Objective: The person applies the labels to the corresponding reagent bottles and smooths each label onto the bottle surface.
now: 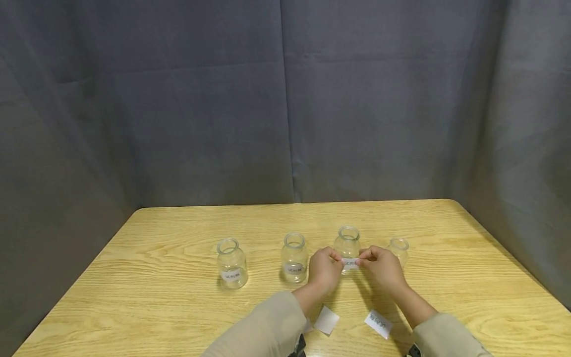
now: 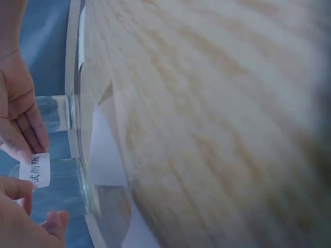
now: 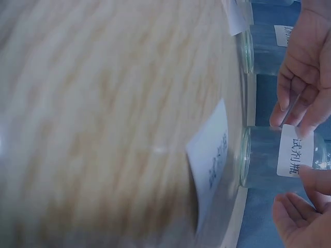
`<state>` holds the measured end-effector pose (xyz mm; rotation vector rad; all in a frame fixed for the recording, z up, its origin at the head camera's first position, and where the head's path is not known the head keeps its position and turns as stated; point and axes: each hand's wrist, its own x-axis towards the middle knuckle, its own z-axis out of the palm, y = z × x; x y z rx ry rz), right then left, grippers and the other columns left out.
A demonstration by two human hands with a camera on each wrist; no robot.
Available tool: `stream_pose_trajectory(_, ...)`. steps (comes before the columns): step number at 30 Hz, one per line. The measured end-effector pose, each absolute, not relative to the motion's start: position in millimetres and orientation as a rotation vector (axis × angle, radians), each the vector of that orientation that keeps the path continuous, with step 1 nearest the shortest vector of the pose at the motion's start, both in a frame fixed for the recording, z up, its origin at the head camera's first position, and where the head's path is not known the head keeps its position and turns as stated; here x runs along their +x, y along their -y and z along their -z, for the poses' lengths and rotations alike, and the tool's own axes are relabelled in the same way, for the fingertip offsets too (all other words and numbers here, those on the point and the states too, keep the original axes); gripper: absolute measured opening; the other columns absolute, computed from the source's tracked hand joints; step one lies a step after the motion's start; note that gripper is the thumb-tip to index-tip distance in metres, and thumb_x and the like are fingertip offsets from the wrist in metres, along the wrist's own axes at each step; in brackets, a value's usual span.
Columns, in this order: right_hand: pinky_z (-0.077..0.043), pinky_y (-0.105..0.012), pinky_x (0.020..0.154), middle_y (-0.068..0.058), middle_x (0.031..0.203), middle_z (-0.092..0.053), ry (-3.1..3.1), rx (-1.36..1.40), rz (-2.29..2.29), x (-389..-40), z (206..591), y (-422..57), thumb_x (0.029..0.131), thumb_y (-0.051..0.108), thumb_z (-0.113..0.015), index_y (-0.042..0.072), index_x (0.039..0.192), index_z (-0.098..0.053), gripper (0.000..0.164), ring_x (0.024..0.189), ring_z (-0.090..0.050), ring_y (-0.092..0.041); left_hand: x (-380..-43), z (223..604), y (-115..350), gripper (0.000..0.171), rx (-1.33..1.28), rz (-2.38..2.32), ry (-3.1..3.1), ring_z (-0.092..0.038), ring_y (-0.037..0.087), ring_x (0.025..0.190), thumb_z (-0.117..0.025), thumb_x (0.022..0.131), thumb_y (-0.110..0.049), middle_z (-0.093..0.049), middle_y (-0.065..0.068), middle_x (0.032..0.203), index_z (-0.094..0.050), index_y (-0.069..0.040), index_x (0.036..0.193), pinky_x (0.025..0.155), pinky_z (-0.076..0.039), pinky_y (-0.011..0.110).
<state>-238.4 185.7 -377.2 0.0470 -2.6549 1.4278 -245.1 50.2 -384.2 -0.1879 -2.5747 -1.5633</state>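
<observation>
A white label with handwritten characters is stretched between my two hands, in front of a clear glass jar. My left hand pinches its left end between thumb and finger. The right end is pinched by my right hand. In the right wrist view the label lies across the side of the jar; whether it is stuck to the glass I cannot tell. The left wrist view shows both thumbs at the label's ends.
Two labelled jars, one far left and another nearer, stand left of my hands. Another jar is partly behind my right hand. On the wooden table lie a blank slip, a partly hidden slip and a written label.
</observation>
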Motion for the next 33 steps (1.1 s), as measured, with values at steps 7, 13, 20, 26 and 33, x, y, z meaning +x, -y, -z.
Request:
stream_pose_trajectory(7,-0.043,-0.045,0.079,-0.022,0.102,-0.057,2.631,0.020,-1.336,-239,379,-183,0.074,0.002,-0.064,-0.002,0.075,-0.060,0.006,0.096,-0.051,-0.039,-245,383,-50,0.005,-0.141,1.539,2.586,-0.047,0.008,0.055,-0.062,0.074,-0.002,-0.057,0.003,0.077,-0.059,-0.003,0.070,0.045,-0.039,0.017)
stream_pose_trajectory(13,-0.048,-0.033,0.066,-0.015,0.084,-0.062,2.609,0.024,-1.301,-239,378,-183,0.070,-0.001,-0.067,-0.002,0.078,-0.056,0.014,0.078,-0.059,-0.029,-245,382,-49,0.007,-0.139,1.567,2.615,-0.047,0.008,0.054,-0.062,0.076,-0.004,-0.052,-0.001,0.065,-0.057,-0.003,0.072,0.045,-0.040,0.017)
stream_pose_trajectory(20,-0.048,-0.035,0.072,-0.023,0.095,-0.059,2.649,0.066,-1.306,-239,377,-187,0.069,0.002,-0.068,-0.008,0.111,-0.048,0.047,0.087,-0.057,-0.033,-243,383,-46,0.013,-0.163,1.612,2.605,-0.046,0.009,0.056,-0.067,0.073,-0.007,-0.049,-0.002,0.066,-0.053,-0.006,0.074,0.047,-0.039,0.018)
stream_pose_trajectory(26,-0.045,-0.039,0.076,-0.021,0.100,-0.057,2.686,0.095,-1.334,-239,378,-190,0.068,0.007,-0.069,-0.007,0.111,-0.050,0.049,0.093,-0.054,-0.034,-244,382,-45,0.031,-0.197,1.523,2.624,-0.055,0.017,0.073,-0.071,0.069,-0.010,-0.058,0.007,0.083,-0.052,-0.002,0.092,0.059,-0.046,0.024)
stream_pose_trajectory(33,-0.044,-0.039,0.078,-0.028,0.109,-0.051,2.684,0.186,-1.517,-242,379,-197,0.069,0.010,-0.068,-0.007,0.111,-0.046,0.049,0.101,-0.049,-0.038,-245,378,-44,0.039,-0.280,1.482,2.679,-0.056,0.020,0.077,-0.071,0.067,-0.013,-0.058,0.012,0.094,-0.054,-0.001,0.099,0.062,-0.047,0.027)
